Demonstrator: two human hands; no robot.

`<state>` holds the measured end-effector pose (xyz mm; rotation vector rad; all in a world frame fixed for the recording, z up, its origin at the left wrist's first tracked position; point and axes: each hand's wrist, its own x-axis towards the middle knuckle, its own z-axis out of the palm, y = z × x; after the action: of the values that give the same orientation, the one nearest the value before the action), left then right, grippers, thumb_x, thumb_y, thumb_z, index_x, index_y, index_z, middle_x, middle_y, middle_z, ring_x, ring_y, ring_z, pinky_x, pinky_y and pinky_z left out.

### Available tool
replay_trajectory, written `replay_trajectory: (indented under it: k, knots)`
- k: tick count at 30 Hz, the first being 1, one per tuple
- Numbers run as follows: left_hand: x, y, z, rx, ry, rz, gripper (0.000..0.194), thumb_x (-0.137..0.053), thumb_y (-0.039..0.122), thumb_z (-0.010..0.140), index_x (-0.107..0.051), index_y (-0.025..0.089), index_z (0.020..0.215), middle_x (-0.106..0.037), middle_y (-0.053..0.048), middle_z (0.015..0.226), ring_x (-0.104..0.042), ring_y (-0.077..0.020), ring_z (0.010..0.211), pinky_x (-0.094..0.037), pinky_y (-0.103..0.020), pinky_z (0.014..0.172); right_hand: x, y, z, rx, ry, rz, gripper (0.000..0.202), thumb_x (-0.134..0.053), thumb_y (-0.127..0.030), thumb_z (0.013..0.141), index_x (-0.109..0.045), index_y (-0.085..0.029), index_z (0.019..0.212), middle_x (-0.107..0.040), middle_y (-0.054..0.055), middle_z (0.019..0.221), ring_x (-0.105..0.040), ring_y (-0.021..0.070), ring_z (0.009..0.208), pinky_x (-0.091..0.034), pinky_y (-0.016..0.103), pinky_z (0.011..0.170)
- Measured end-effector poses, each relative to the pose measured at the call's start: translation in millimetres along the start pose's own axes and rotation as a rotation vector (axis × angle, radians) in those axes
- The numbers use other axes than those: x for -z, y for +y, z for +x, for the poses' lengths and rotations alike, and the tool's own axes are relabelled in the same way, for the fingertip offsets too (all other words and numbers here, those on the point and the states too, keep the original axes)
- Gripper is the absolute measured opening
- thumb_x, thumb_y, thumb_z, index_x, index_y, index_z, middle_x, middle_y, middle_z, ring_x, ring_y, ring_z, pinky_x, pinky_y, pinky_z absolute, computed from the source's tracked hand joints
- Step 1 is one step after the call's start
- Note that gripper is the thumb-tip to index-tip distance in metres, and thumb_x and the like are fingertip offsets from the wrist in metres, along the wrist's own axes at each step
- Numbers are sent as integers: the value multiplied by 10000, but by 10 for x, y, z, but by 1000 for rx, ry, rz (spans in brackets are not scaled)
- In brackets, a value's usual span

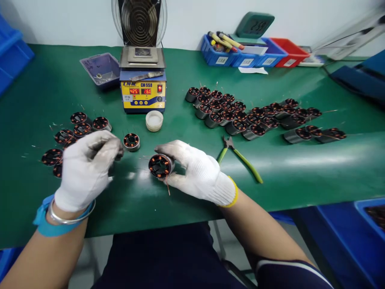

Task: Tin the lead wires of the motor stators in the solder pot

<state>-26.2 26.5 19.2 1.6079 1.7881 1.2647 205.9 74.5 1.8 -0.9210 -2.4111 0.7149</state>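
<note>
My right hand [195, 168], in a white knit glove with a yellow cuff, grips a motor stator [160, 166] between thumb and fingers just above the green mat. Copper windings ring its open end, and a loose copper wire hangs below it. My left hand [90, 160], gloved with dark-stained fingertips, is closed in a pinch to the left; what it may hold is too small to make out. Close to its fingertips a single stator [131, 142] stands on the mat. Several more stators [78, 118] lie behind and beside that hand, partly hidden by it.
A solder pot [143, 92] stands at the back, with a small white tub [154, 121] before it and a purple tray [104, 70] beside it. Green-handled cutters [248, 165] lie right of my right hand. Several stators [236, 127] stand in rows behind them. Blue bins [219, 56] line the wall.
</note>
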Motion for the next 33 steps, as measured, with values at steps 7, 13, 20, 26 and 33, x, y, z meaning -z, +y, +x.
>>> replay_trajectory:
  k: [7,13,20,26,33]
  knots:
    - [-69,17,-44,130,-255,-154,220,-656,382,825,-589,209,706,-583,22,628,-487,-117,537,-408,-239,493,11,32,17,35,-61,8,542,-736,-258,786,-618,-207,1312,-689,80,1240,-688,229,1076,-561,315,866]
    - [-8,-22,-2,140,-425,-104,207,-696,366,791,-622,204,685,-580,21,613,-488,-117,546,-380,-221,474,52,22,10,6,-59,52,570,-787,-303,759,-623,-211,1297,-694,79,1210,-685,232,1067,-554,332,878]
    - [-244,3,-33,147,52,-131,340,-633,442,841,-536,197,625,-474,48,557,-420,-98,519,-371,-232,505,153,125,191,-249,-72,114,617,-816,-330,683,-621,-227,1259,-698,64,1203,-691,234,1019,-563,345,855]
    - [-481,-60,-243,-225,-532,191,300,-542,420,925,-661,199,762,-696,-27,765,-641,-165,709,-468,-276,664,284,370,841,-392,-63,-163,610,-734,-274,683,-644,-201,1282,-732,48,1109,-692,237,971,-532,317,823]
    - [-588,-113,-285,-324,-731,435,347,-499,494,968,-692,208,931,-728,-61,894,-707,-254,833,-517,-352,727,431,382,1193,-336,-349,-385,593,-729,-381,697,-667,-257,1274,-747,0,1061,-697,242,927,-511,283,744]
